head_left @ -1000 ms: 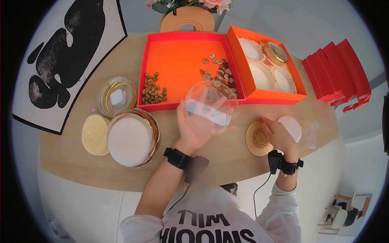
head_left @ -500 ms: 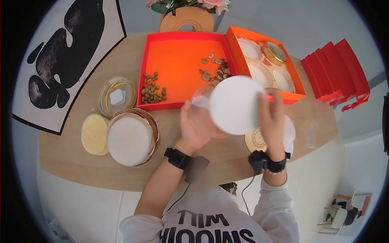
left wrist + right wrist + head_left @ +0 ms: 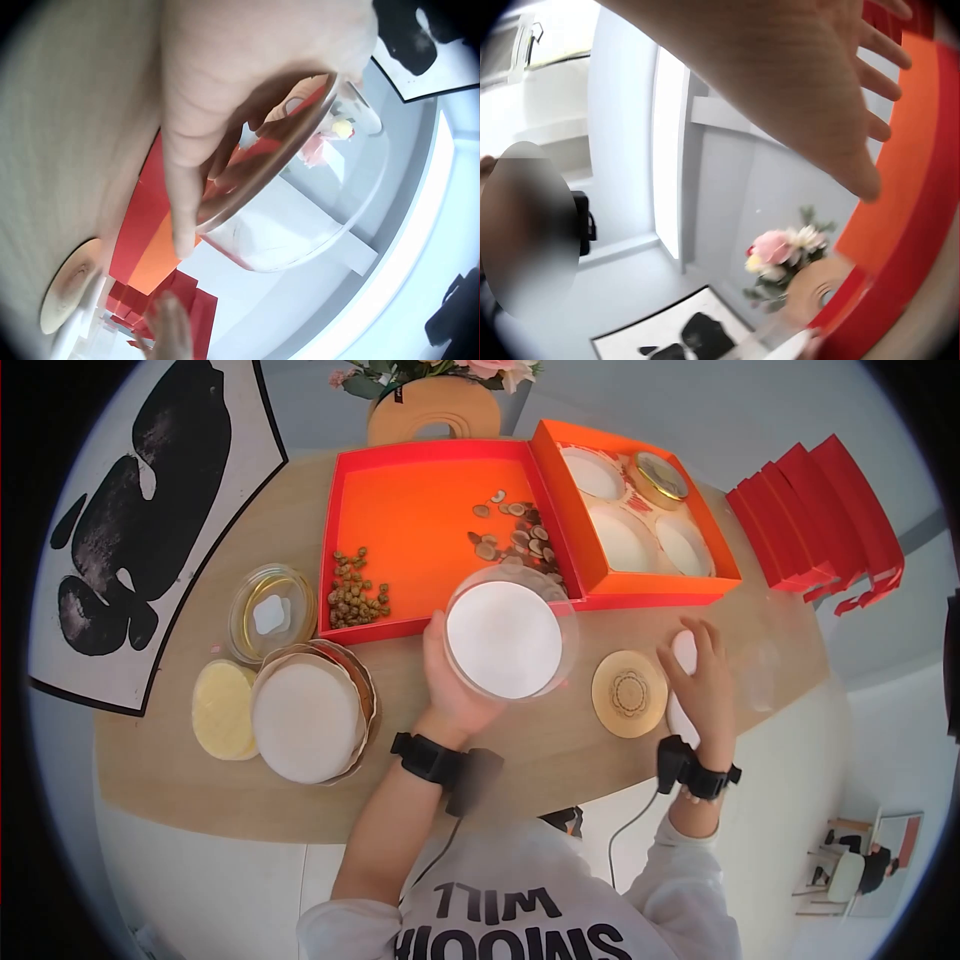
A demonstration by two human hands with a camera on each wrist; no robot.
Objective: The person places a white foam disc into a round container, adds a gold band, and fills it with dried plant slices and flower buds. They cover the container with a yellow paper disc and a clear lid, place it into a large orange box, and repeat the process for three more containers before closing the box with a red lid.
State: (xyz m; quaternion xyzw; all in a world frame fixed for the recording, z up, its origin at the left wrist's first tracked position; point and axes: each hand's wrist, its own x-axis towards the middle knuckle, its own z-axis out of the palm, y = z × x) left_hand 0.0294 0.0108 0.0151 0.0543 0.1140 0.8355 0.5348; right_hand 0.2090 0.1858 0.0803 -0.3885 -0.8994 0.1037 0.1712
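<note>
My left hand holds a clear round plastic container from underneath, its fingers bent around the base in the left wrist view. A white disc lies in the container and covers most of its round face. To the right, my right hand is spread, fingers apart, over white discs that it partly hides. Between the two hands a gold disc with a patterned centre lies on the table. In the right wrist view, the right hand shows nothing between its fingers.
Behind stands an orange box with small green balls and brown slices. A second box holds white rounds and a gold-lidded jar. At left are a clear tub, a yellow round and a white-topped stack.
My right hand brought a white disc from the right over to the clear container; the disc now lies in it. The right hand has moved back right, fingers spread. The left still holds the container.
</note>
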